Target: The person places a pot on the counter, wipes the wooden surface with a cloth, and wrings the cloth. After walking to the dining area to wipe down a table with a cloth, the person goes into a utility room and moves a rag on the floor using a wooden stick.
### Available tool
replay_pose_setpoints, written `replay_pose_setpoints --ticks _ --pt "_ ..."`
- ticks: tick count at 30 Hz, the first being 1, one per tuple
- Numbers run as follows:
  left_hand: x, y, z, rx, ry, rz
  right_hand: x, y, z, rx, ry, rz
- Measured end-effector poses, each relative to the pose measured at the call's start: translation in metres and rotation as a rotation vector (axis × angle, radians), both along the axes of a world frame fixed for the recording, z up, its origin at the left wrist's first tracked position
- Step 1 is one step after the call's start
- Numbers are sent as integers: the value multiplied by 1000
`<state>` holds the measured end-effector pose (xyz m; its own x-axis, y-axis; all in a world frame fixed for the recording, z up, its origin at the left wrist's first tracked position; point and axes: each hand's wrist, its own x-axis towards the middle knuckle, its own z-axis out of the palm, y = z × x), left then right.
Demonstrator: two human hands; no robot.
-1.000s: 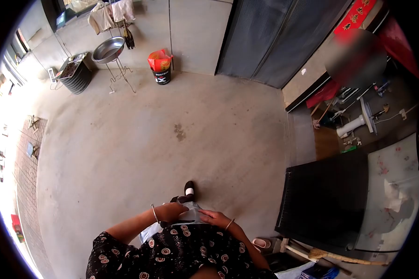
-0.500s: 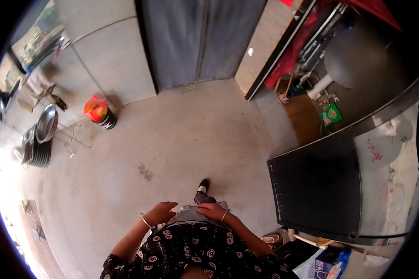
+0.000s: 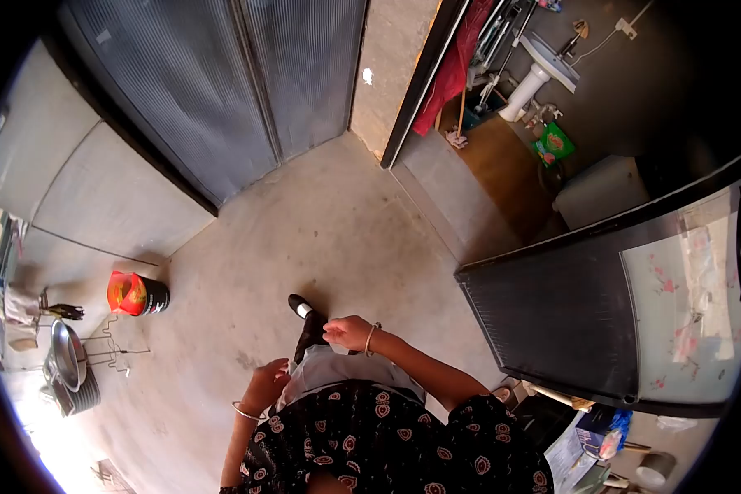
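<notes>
Head view: since half a second ago the camera has swung round, so from my distant seat the grey door [image 3: 181,90] and the red curtain [image 3: 449,86] now sit further left. The right hand [image 3: 350,333], which lay on the pale cloth [image 3: 337,366], has come up off it and sits in front of it, near the trouser leg, fingers curled; I can't tell whether anything is pinched there. The left hand [image 3: 267,385] has moved down to the cloth's left edge, fingertips bent in close to it, though I can't tell whether they clamp the fabric or only brush it. The cloth spans the waist, over the patterned shirt [image 3: 395,432], and I judge that any hold on it now rests with the left hand alone. As for containers, a black bin [image 3: 155,296] stands by the wall with a red bag [image 3: 126,292] folded over its mouth; I can't see down inside. Nearby, a metal basin [image 3: 67,356] sits on a wire stand [image 3: 111,354], partly covering a dark ribbed tub [image 3: 82,401] whose contents are hidden from me. Through the doorway, a white sink [image 3: 552,59] stands on its pedestal, a green packet [image 3: 554,144] lying near its foot.
</notes>
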<state>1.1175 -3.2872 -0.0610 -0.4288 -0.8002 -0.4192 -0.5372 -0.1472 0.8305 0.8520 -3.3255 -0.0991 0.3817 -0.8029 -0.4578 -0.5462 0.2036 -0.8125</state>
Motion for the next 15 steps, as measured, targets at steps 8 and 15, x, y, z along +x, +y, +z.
replay_pose_setpoints --ticks 8,15 --pt "7 -197 10 -131 76 15 9 -123 6 -9 2 -124" --pt "-8 -331 36 -293 81 29 -2 -214 -2 26 -101 -246"
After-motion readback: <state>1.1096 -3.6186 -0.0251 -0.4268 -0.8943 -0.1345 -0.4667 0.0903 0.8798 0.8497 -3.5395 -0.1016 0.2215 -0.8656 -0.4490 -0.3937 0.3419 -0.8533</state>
